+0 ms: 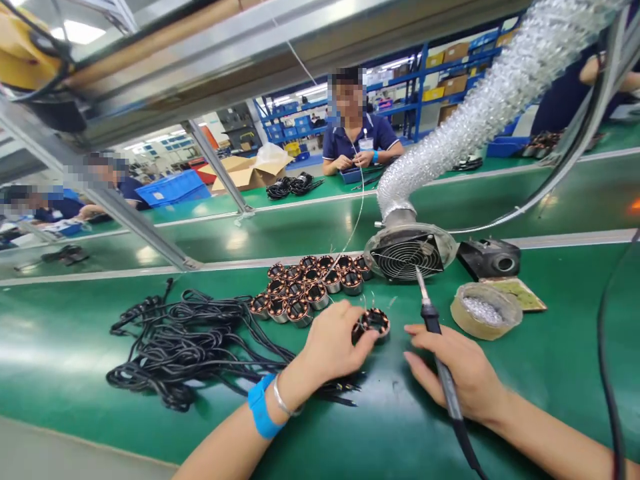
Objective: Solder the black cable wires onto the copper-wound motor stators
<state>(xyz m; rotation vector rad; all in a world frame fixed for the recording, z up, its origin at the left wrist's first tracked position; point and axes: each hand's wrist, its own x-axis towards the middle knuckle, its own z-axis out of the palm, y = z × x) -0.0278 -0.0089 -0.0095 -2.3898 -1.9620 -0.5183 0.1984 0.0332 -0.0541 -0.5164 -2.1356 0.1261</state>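
Nearest the camera, two bare forearms reach in from the near edge over a green bench (55, 360), the left one wearing a blue band (263, 407) and a silver bracelet (281, 396). From the left, a tangled heap of black cables (193, 340) spreads over the bench, the cable ends running right, beneath the left wrist. Beyond these, toward the middle, a cluster of copper-wound rings (317, 295) stands in close rows. The left hand (333, 341) is just on the near side of the cluster, its thumb and fingers about a single wound ring (384, 327) (whether they clamp it or merely touch it, I cannot tell). That ring sits on the bench between the two hands, thin wires rising near it. The right hand (465, 377) grips a soldering iron (433, 320), forefinger and thumb tips apart from each other, the iron's tip pointing far, toward a round fan (406, 259) under a silver duct (450, 127). Right of the fan are a black holder (489, 259), a yellow-green sponge (520, 293) and, nearer, a round tub (475, 328) of small clear pieces. On the far side, a blue crate (173, 188) and cartons (240, 175) stand left of a seated co-worker (363, 143).
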